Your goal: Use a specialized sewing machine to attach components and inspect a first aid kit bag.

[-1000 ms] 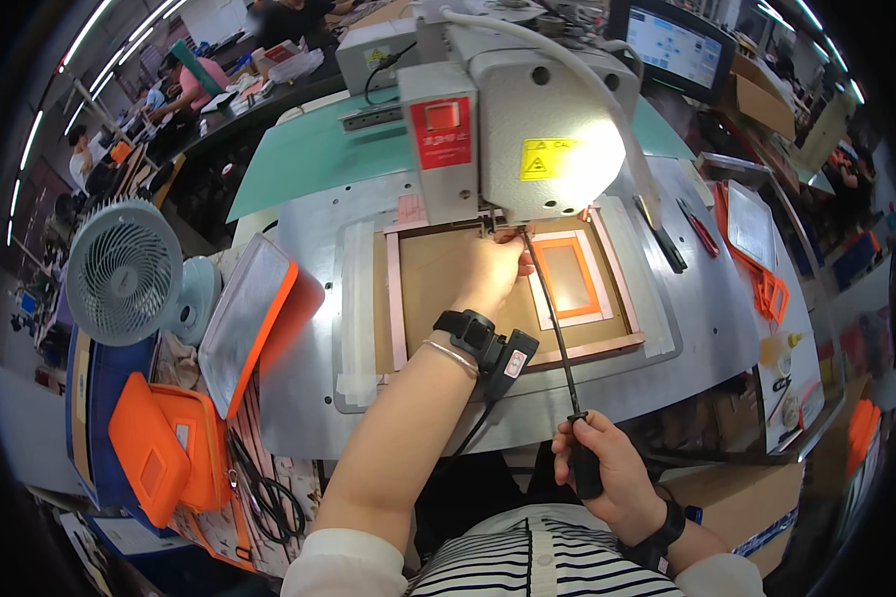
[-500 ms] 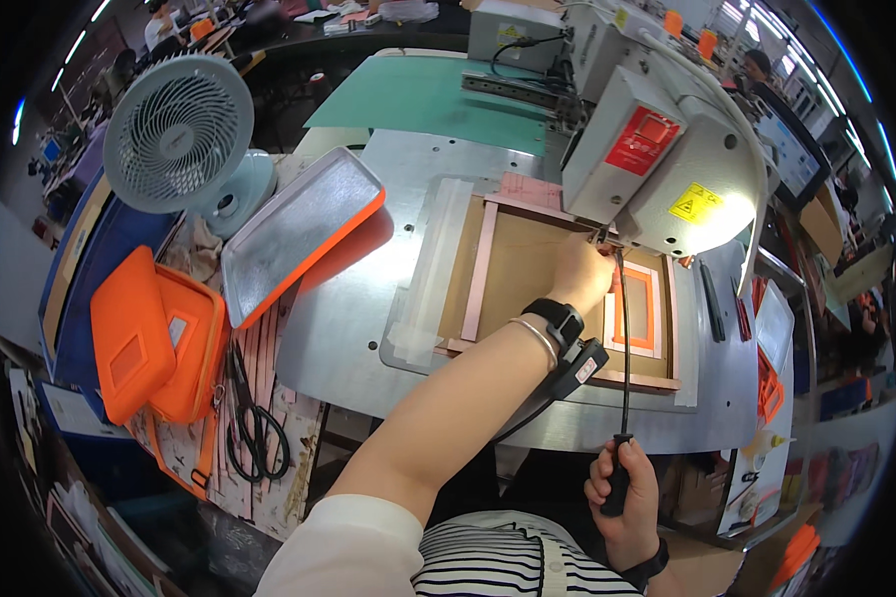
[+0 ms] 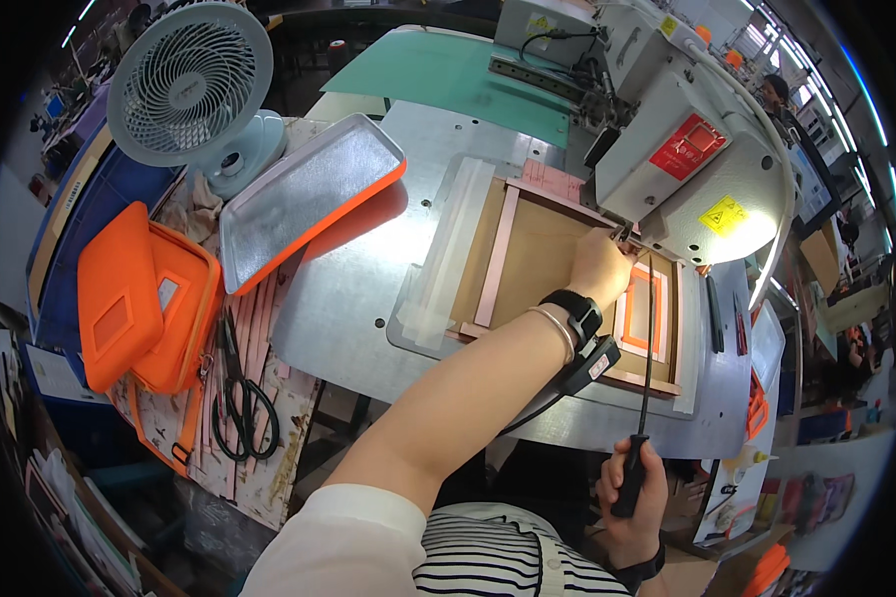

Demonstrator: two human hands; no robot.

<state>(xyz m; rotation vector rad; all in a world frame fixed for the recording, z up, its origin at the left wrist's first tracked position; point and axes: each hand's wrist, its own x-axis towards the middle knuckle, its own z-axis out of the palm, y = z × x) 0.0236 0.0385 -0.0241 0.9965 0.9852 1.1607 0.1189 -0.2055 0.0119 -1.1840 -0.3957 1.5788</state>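
My left hand [image 3: 604,267] reaches up to the underside of a white industrial machine head [image 3: 712,214]. Its fingers are bent together by small metal parts there; what they pinch is hidden. In my right hand [image 3: 635,502], low at the front, I grip the black handle of a long screwdriver [image 3: 647,388]. The thin shaft points up and away, with its tip end near my left fingers under the head. Below lies a brown template board [image 3: 533,254] edged with pink strips, and an orange rectangular frame piece [image 3: 644,313] sits in its right-hand opening.
Left of the metal table [image 3: 348,318] are an orange-sided tray [image 3: 309,199], orange cases [image 3: 119,298], black scissors [image 3: 241,408] and a grey fan [image 3: 191,90]. A black pen-like tool [image 3: 715,313] lies right of the board. A green sheet [image 3: 448,85] covers the back.
The whole view has shifted, so the machine and board appear farther right. Both hands keep their places, the left under the head and the right around the screwdriver handle.
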